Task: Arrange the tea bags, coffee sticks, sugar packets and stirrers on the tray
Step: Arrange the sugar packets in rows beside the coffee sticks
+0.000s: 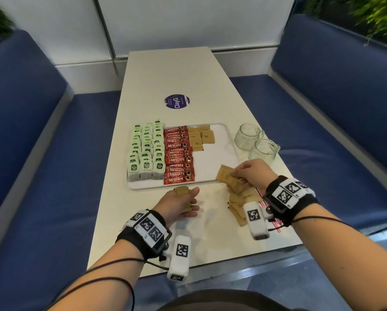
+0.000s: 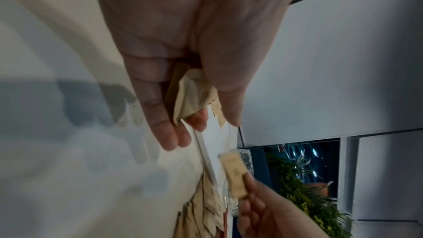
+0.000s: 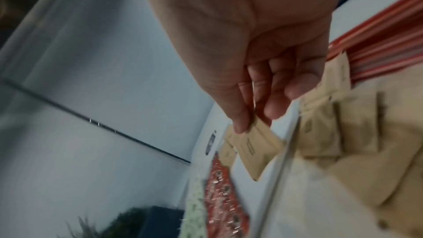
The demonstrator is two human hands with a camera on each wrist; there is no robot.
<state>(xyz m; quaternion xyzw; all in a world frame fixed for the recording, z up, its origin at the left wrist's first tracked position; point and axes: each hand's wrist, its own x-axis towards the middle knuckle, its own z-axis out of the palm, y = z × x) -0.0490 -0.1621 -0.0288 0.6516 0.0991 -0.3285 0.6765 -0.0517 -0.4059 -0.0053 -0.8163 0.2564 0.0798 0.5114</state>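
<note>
White table (image 1: 165, 70), right grip (image 1: 252, 173) pinching sugar packet (image 1: 225, 175) over tray (image 1: 219, 140) edge, left grip (image 1: 176, 204) clutching several.

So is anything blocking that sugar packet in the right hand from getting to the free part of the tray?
Nothing visible does. The right hand pinches a sugar packet just over the tray's near edge, and the white stretch beyond it is bare up to the sugar packets already laid. The glass jars stand off the tray, to its right.

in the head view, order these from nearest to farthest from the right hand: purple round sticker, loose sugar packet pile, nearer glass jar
From the right hand:
1. Loose sugar packet pile, on the table just under and beside it.
2. Nearer glass jar, right of the tray.
3. Purple round sticker, on the table beyond the tray.
</note>
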